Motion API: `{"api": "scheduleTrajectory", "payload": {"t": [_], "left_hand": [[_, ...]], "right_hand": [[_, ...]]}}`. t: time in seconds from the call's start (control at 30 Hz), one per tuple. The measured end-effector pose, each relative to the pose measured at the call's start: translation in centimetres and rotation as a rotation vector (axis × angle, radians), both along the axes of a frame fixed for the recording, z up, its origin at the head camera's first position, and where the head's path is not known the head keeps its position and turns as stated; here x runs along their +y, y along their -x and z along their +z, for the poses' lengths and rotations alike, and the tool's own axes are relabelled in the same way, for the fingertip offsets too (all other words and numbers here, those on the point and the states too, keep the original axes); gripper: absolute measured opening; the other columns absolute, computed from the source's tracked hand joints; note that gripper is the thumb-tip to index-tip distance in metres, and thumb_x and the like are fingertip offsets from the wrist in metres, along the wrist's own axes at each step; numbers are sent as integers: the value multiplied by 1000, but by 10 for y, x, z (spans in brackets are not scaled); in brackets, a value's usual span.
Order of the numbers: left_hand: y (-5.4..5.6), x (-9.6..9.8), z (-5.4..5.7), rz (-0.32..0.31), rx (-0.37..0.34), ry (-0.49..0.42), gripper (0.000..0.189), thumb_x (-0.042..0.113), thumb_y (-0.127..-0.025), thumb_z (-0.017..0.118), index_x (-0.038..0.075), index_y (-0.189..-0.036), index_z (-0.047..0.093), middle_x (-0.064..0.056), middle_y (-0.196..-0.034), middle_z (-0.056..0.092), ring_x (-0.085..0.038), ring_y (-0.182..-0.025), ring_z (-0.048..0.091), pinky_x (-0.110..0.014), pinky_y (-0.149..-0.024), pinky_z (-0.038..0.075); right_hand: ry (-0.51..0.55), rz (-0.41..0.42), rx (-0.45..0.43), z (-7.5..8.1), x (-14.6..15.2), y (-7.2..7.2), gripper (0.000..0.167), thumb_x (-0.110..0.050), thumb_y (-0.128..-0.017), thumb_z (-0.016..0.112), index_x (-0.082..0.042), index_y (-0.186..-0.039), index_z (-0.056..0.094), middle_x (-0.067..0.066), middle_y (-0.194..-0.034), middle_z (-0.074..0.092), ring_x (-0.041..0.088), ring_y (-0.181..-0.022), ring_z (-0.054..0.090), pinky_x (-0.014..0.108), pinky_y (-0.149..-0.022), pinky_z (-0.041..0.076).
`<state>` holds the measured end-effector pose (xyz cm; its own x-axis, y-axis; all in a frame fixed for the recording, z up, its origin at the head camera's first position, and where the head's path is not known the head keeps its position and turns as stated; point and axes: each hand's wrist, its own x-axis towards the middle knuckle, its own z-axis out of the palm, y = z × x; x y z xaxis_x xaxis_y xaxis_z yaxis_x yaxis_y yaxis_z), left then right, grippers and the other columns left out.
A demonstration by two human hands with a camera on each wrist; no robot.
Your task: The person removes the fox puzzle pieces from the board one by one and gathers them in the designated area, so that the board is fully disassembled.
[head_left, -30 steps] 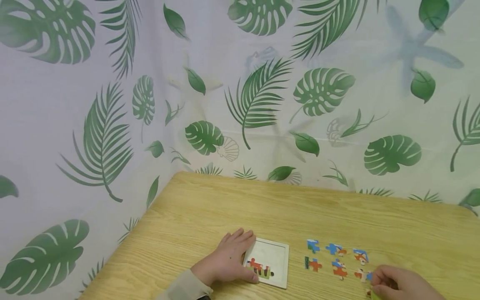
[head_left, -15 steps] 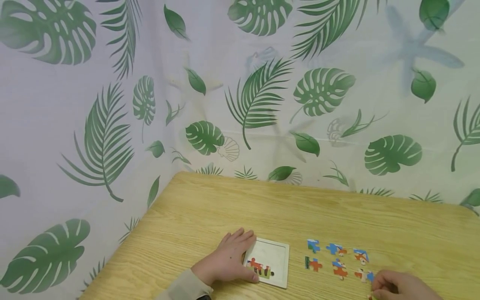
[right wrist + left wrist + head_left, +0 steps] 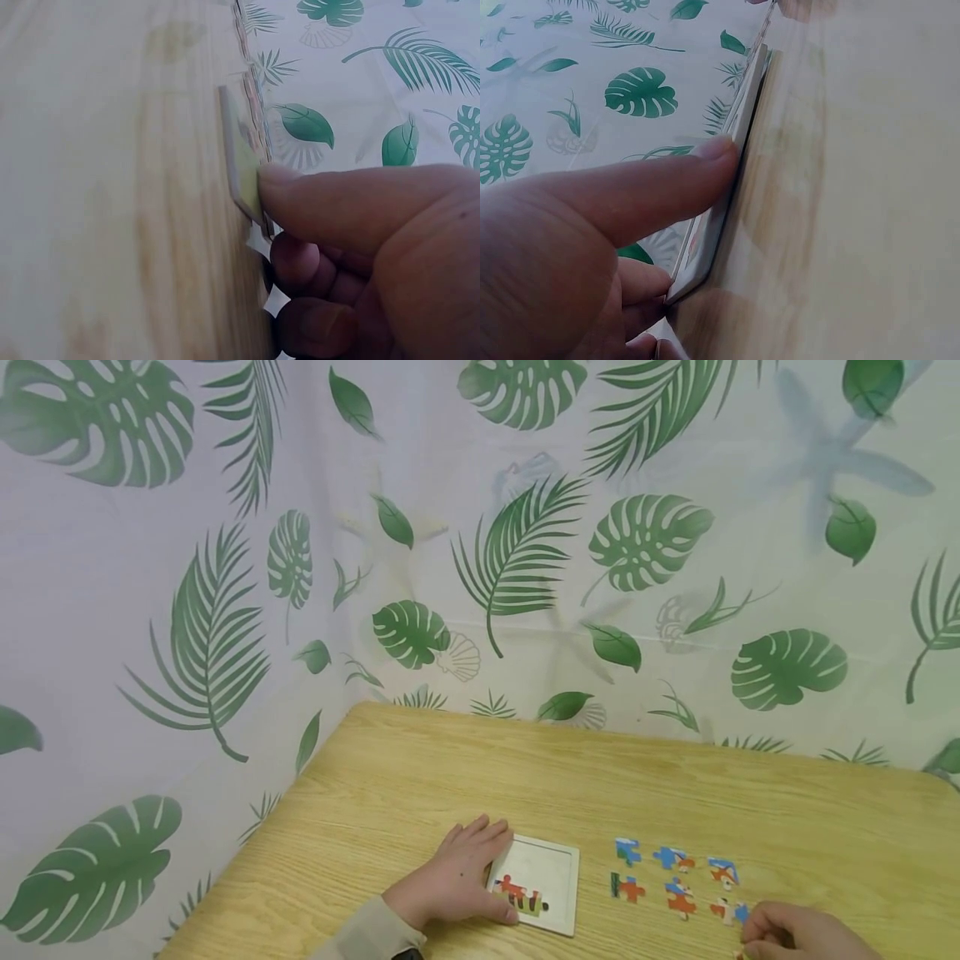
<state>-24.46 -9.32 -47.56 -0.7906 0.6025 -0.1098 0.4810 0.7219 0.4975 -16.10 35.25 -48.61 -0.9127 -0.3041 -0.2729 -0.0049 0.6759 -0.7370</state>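
A white square puzzle tray (image 3: 543, 877) lies on the table, with joined red and green puzzle pieces (image 3: 521, 895) in its lower left part. My left hand (image 3: 461, 877) holds the tray's left side, fingers at the far corner and thumb on the near edge. In the left wrist view the thumb (image 3: 667, 180) presses against the tray rim (image 3: 739, 127). My right hand (image 3: 798, 931) pinches a yellow-green puzzle piece (image 3: 244, 176), seen edge-on in the right wrist view. In the head view the fingers mostly hide that piece.
Loose puzzle pieces lie in two rows between the tray and my right hand, among them a blue one (image 3: 627, 852) and a red one (image 3: 680, 900). A red-white-blue piece (image 3: 723, 910) lies right beside my right hand. Leaf-print curtain (image 3: 525, 568) borders the wooden table (image 3: 450, 760).
My right hand has shifted slightly right and toward me, and the piece at its fingers is now more hidden. The left hand and tray stay put.
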Motion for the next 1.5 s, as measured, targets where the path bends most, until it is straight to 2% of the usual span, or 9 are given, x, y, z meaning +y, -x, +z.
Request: {"api": "scheduleTrajectory", "payload": {"t": [0.4,0.63,0.8,0.9,1.07,1.23,1.37,1.5], "left_hand": [[0,-1,0,-10,4,-4,108,63,-77,77,9,-159,33,-3,-166,25,-29,-154,13,-58,-120,8],[0,-2,0,-7,-7,-9,108,64,-77,77,9,-159,33,-3,-166,24,-29,-154,12,-58,-120,8],[-1,-2,2,-7,-10,-14,108,63,-78,77,8,-159,33,-4,-166,24,-29,-154,13,-58,-120,7],[-2,-2,4,-7,-7,-14,108,64,-78,77,8,-159,32,-4,-166,24,-29,-154,13,-58,-120,8],[-2,-2,5,-13,0,-17,107,62,-79,77,6,-159,33,-6,-166,25,-30,-154,13,-58,-120,8],[-3,-2,7,-10,-10,-21,107,60,-78,79,6,-158,33,-6,-166,25,-31,-154,13,-58,-120,8],[-4,-1,8,-4,-14,-14,107,60,-78,79,6,-158,34,-6,-166,25,-30,-153,14,-58,-120,8],[-3,-1,8,-2,-18,-15,107,60,-78,79,6,-158,34,-6,-166,25,-30,-154,13,-57,-121,7]], "right_hand": [[31,42,34,-3,4,-1,17,-23,-102,62,-7,-95,63,0,-73,55,9,-61,52,27,-56,43],[25,-4,19,-5,4,0,19,-26,-101,62,-7,-96,64,1,-75,58,10,-62,54,27,-56,45],[36,-26,-4,0,5,2,24,-29,-105,56,-6,-99,64,2,-75,58,11,-60,53,29,-52,44],[13,-15,13,8,1,4,25,-30,-106,54,-7,-100,64,1,-74,57,10,-59,51,29,-51,41],[-82,21,100,24,-20,9,20,-30,-105,56,-12,-99,64,-2,-76,55,6,-63,48,26,-56,36],[-77,100,192,42,-50,14,19,-30,-104,57,-13,-97,63,-6,-76,55,4,-66,48,26,-57,36],[-59,90,205,51,-75,17,20,-33,-101,63,-14,-95,63,-5,-80,59,4,-69,50,25,-59,40],[-61,101,235,53,-93,20,18,-32,-99,66,-15,-93,64,-6,-79,57,4,-70,50,25,-60,41]]}}
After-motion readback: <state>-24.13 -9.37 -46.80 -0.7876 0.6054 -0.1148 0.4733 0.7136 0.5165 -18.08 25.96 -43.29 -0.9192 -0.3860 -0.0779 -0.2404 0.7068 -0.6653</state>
